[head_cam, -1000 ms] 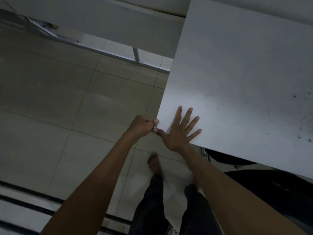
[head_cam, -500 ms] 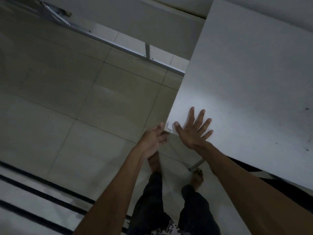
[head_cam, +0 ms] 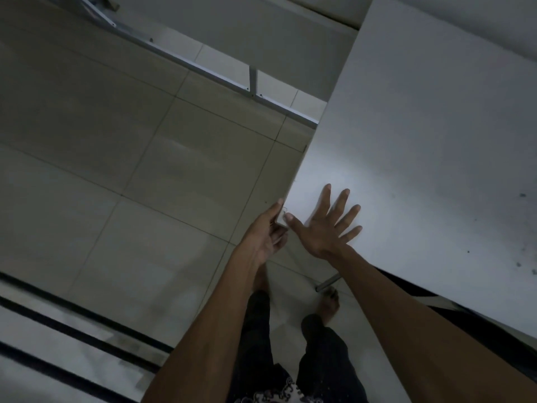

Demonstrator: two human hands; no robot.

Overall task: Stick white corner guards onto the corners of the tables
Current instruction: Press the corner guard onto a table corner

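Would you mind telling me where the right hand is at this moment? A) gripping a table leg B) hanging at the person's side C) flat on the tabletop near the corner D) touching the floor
C: the right hand lies spread flat on the table by its near corner.

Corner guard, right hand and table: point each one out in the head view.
corner guard (head_cam: pixel 283 214), head view, its top face on the table's near corner.
right hand (head_cam: pixel 321 228), head view, back of the hand, flat on the tabletop.
table (head_cam: pixel 421 158), head view, bare tabletop.
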